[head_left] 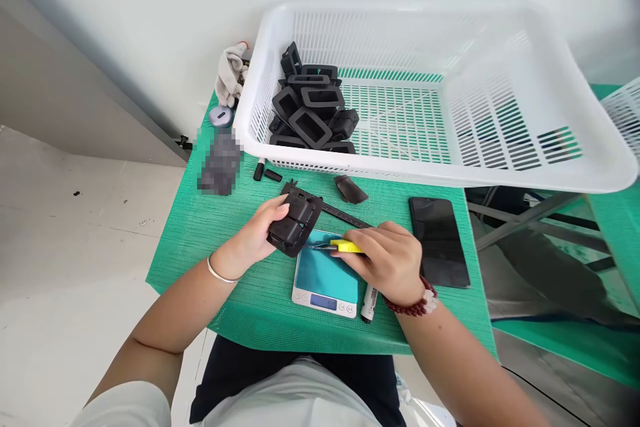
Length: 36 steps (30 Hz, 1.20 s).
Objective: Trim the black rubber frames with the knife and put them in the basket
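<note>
My left hand [260, 227] is closed on the edge of a black plastic housing [295, 220], a flanged part with a raised boxy back turned up. In my right hand [393, 257] is a yellow-handled utility knife [347, 246], its blade pointing left towards the housing, with a small gap between them. Below both hands lies a digital scale [327, 280] with a blue-green top and a small display. A dark caliper [345, 215] lies behind the scale, partly hidden by the housing and my right hand.
A large white basket [400, 170] at the back holds several black housings [313, 97]. On the green table cover [240, 307] are a phone [440, 240], a marker [369, 303], a dark plastic piece [351, 189] and a black cap [273, 175]. A glove [231, 73] lies far left.
</note>
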Available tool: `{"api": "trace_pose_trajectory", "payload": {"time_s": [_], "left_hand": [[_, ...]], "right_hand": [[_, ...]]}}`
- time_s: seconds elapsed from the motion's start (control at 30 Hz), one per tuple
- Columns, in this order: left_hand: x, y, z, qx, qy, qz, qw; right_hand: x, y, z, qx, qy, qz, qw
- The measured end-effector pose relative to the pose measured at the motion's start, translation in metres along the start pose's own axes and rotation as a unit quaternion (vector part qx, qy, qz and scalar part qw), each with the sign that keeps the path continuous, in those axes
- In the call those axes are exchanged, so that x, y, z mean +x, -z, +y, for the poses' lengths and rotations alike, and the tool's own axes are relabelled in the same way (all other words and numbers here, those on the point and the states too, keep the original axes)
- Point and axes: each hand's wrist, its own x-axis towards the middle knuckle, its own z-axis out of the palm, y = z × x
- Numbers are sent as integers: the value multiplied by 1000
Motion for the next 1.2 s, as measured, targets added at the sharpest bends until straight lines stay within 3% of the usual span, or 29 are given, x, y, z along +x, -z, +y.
{"api": "trace_pose_trajectory", "payload": {"time_s": [0.2, 0.4, 0.6, 0.8, 1.0, 1.2], "left_hand": [[0, 4, -1, 11, 8, -36, 999], [-1, 5, 0, 39, 3, -37, 999], [-1, 4, 3, 72, 7, -61, 996], [0, 6, 3, 63, -14, -49, 997], [-1, 2, 3, -11, -3, -59, 998], [3, 1, 4, 1, -5, 25, 1000]], "right_hand": [[-4, -3, 6, -101, -97, 33, 990], [-5, -2, 6, -28, -34, 16, 999], [-8, -3, 13, -105, -114, 47, 987], [-5, -1, 12, -27, -55, 16, 998], [-8, -6, 16, -67, -90, 39, 993], [-12, -10, 18, -76, -120, 38, 989]]}}
